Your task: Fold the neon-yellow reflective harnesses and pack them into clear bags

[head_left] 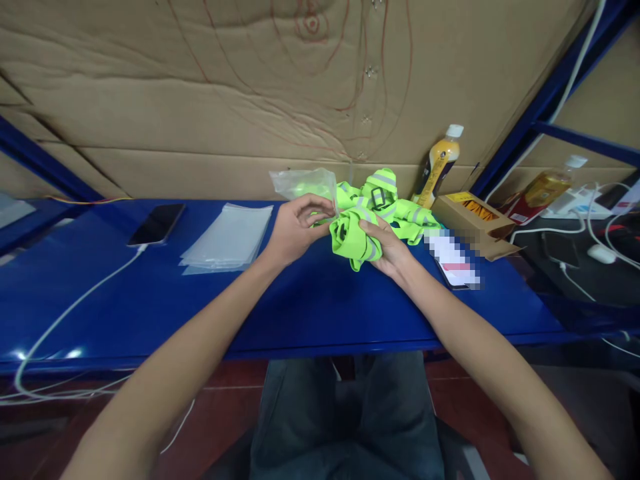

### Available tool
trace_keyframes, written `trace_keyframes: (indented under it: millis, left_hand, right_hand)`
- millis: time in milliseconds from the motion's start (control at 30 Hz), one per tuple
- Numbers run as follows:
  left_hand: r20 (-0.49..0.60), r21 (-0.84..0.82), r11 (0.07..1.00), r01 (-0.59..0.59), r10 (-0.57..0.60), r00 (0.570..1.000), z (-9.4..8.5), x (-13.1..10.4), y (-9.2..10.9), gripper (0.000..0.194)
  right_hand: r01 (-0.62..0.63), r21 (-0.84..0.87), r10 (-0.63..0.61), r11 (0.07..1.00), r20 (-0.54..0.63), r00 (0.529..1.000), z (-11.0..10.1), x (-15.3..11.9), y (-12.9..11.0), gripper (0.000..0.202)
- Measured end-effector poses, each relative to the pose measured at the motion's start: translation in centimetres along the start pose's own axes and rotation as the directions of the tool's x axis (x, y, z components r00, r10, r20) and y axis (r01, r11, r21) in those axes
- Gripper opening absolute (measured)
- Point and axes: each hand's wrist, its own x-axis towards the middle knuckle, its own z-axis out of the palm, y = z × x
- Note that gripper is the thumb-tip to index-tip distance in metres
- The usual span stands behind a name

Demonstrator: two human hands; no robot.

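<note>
My right hand [387,247] is closed round a rolled fluorescent yellow-green reflective strap [353,239] with silver-grey stripes. My left hand [300,227] has its fingers curled at the edge of a clear plastic bag [303,183], close against the roll's left side. The bag stretches out to the left behind that hand, and its mouth is partly hidden by the fingers. Behind the roll lies a heap of more reflective strapping [415,213] of the same colour, with a black buckle [379,198] on it.
On the blue table [300,320], a stack of clear plastic bags [230,237] and a charging phone [157,223] lie left. To the right are a lit phone [455,260], an open cardboard box [475,220] and a yellow-labelled bottle [439,167]. Cardboard [225,100] forms the back wall.
</note>
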Motion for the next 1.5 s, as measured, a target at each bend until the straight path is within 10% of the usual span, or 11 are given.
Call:
trace_keyframes:
  millis: [1167,1500]
  left_hand:
    - [-0.133,0.335,0.931,-0.148,0.202,0.97,1.4,-1.7,-0.1,0.023]
    - [0.039,0.627,0.748,-0.22,0.251,0.967,0.5,-1.4,0.1,0.015]
  right_hand:
    - [-0.036,-0.048,0.036,0.998,0.002,0.999,0.0,-0.2,0.4,0.069]
    - [-0.052,-0.14,0.058,0.989,0.039,0.998,0.1,-0.6,0.0,0.063]
